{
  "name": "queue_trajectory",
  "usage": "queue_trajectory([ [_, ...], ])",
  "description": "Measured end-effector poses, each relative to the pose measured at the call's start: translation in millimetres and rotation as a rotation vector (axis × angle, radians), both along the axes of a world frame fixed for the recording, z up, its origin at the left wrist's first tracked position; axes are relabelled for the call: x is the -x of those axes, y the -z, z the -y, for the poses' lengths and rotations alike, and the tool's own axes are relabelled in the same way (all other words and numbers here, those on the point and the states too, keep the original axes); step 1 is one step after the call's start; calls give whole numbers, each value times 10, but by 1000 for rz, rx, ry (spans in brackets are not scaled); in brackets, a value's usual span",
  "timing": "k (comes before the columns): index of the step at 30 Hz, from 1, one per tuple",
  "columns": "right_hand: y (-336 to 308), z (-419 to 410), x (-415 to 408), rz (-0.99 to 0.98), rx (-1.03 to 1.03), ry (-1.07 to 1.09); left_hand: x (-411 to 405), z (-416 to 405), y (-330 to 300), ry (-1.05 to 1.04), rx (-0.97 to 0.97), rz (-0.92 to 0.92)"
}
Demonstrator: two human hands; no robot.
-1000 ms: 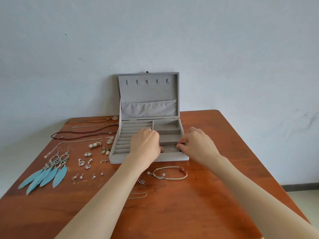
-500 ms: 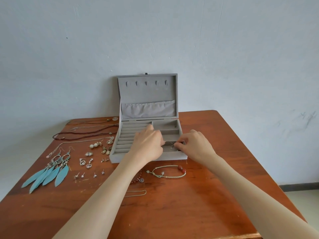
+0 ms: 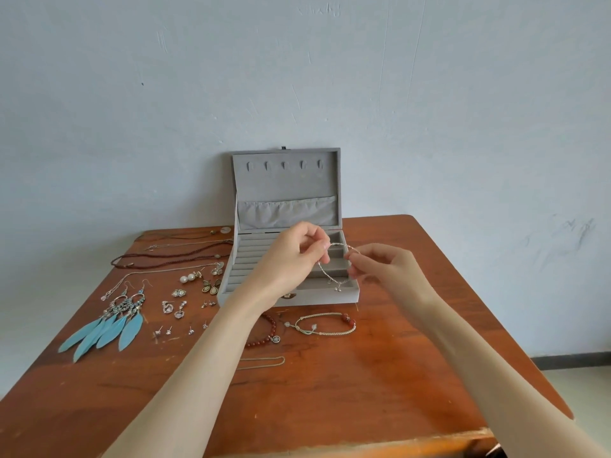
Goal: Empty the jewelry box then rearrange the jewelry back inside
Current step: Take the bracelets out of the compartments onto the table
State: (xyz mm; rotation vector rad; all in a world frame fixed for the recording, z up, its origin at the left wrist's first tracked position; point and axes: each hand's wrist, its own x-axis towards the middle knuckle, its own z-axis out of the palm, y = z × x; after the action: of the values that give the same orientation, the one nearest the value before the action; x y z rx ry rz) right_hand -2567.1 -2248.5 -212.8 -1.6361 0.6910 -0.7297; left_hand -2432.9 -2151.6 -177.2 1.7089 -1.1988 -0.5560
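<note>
Head view looks down on a wooden table (image 3: 330, 385) against a pale wall, with a grey jewelry box (image 3: 291, 292) at its far middle, lid (image 3: 286, 180) standing upright. Both hands are raised above the box's right-hand compartments. The left hand (image 3: 291, 259) has its fingers curled, thumb and forefinger pinching one side of a thin silver bracelet (image 3: 330, 276). The right hand (image 3: 383, 266) pinches the bracelet's other side, its remaining fingers loosely bent. The bracelet hangs as a loop between the two hands, its lowest part with small charms dangling at the box's front right compartment; whether it touches the lining cannot be told.

Left of the box lies the rest of the jewelry. Feather earrings (image 3: 105, 328), blue, lie nearest the left edge. Dark bead necklaces (image 3: 172, 256) and thin chains stretch along the far left. Pearl earrings (image 3: 188, 278) and several small studs (image 3: 165, 330) sit between the feathers and the box. In front of the box, a red bead bracelet (image 3: 267, 335) shows partly under the left forearm, a cord bracelet (image 3: 325, 323) with red beads lies just right of it, and a fine chain (image 3: 264, 361) rests nearer the viewer.
</note>
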Motion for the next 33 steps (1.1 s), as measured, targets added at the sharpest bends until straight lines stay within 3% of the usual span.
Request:
queue_trajectory([
  [2, -9, -39, 65, 53, -163, -30, 11, -75, -3, -1, -23, -117],
  [5, 19, -149, 151, 50, -249, -43, 54, -220, 65, -24, -61, -157],
  [13, 207, -494, 316, -71, -232, 16, 196, -629, 430, -197, -169, 115],
  [23, 360, -615, 342, -427, 382, 64, 282, -751, 584, -206, -200, 337],
  [33, 452, -654, 312, -509, 615, 72, 279, -732, 695, -172, -182, 453],
])
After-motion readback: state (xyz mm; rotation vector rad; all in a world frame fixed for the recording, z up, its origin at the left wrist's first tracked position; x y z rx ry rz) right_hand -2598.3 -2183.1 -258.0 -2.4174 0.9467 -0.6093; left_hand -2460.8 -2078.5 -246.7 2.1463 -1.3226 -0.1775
